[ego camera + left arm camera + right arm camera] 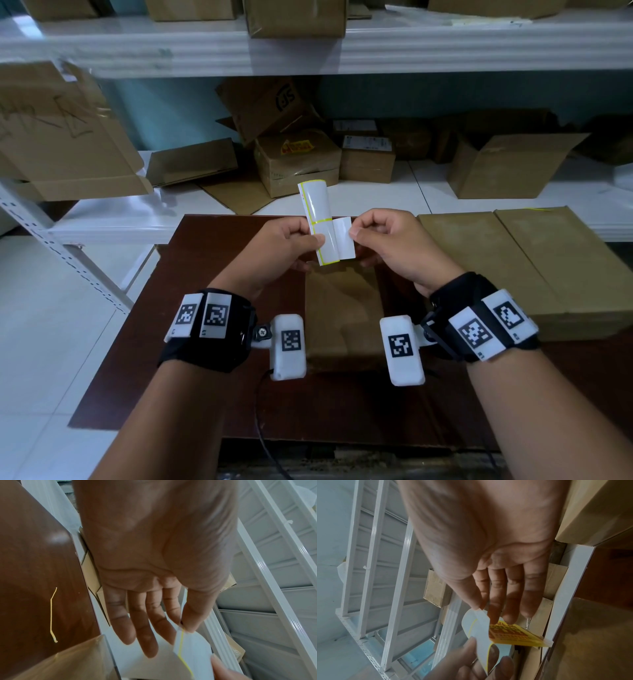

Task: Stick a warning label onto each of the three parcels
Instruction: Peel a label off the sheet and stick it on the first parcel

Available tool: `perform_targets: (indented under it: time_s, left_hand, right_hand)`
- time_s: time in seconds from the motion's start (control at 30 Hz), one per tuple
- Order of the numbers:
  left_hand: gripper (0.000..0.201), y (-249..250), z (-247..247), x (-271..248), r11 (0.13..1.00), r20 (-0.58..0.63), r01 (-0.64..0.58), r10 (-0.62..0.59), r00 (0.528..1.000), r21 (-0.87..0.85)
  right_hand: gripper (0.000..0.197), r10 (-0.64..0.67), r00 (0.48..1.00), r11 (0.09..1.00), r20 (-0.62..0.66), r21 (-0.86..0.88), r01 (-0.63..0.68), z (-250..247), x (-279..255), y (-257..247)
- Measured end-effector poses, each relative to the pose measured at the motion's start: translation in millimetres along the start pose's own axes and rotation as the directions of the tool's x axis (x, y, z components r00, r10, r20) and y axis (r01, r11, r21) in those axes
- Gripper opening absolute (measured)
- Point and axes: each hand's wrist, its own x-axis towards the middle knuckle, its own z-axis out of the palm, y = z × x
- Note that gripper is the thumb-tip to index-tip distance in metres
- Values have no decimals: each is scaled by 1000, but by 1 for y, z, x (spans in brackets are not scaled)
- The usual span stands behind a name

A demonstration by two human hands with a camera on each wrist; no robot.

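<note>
Over the brown table [205,308], my left hand [317,241] pinches a white backing strip [317,202] with yellow borders between thumb and fingers. My right hand [354,233] pinches the edge of a label [344,238] half peeled off that strip. In the right wrist view the label [510,634] shows a yellow face with red print and curls away from the backing strip [476,627]. The left wrist view shows my thumb on the backing strip [192,649]. A cardboard parcel [342,308] lies on the table directly below both hands. Flat cardboard parcels [531,267] lie to its right.
White metal shelving [308,51] stands behind the table, stacked with many cardboard boxes [298,161]. A thin yellow strip [53,615] lies on the table. White tiled floor [51,342] is at the left. A black cable [263,428] hangs at the table's near edge.
</note>
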Motion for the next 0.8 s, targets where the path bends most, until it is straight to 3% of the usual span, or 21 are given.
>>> perform_targets:
  time_s: [0.13,0.23,0.33,0.47,0.63,0.8]
  left_hand:
    - [11,2,3,0,1000,27,10,-10,1000,-6]
    - [33,4,6,-2,1000,55,23,-22,998,-19]
    - [41,5,9,-3,999,59,35,-35,998,-7]
    - [38,4,8,-1,999,30,47,-47,998,-3]
    - [14,4,6,-1,999,29,22,-23,999,34]
    - [16,2,2,1,998,17,13,-13,1000,54]
  right_hand:
    - [12,2,1000,1000,18,-8,-2,3,0,0]
    - [12,-26,999,997,25,-72,28,6,0,-1]
    - [9,-56,998,991,28,-123,59,7,-2,-2]
    - [9,-50,998,993,23,-107,52,9,-3,-2]
    - [15,-19,1000,997,24,-80,21,7,-1,-1]
    - [16,10,1000,1000,-6,-2,-10,6,-1,-1]
